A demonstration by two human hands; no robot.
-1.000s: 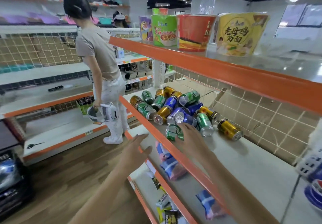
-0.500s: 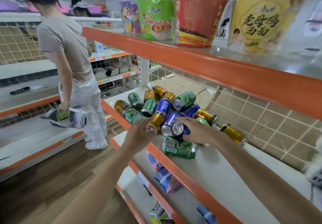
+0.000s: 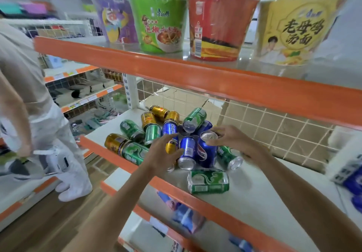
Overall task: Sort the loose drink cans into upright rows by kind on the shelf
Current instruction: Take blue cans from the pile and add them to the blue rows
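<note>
Shelf (image 3: 254,191), hands (image 3: 162,153) seemingly gripping cans (image 3: 204,151)

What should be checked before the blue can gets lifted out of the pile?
1. Right hand grip on the upright blue can: ok, fingers curl over its top rim.
2. Left hand grip on the gold can: ok, though the fingers hide most of it.
3. Neighbours free of the blue can: not ok, a lying blue can and a green can press against it.
4. Landing space on the shelf: ok, bare surface to the right.
5. Single green can near the edge: cannot tell if it will roll.
</note>
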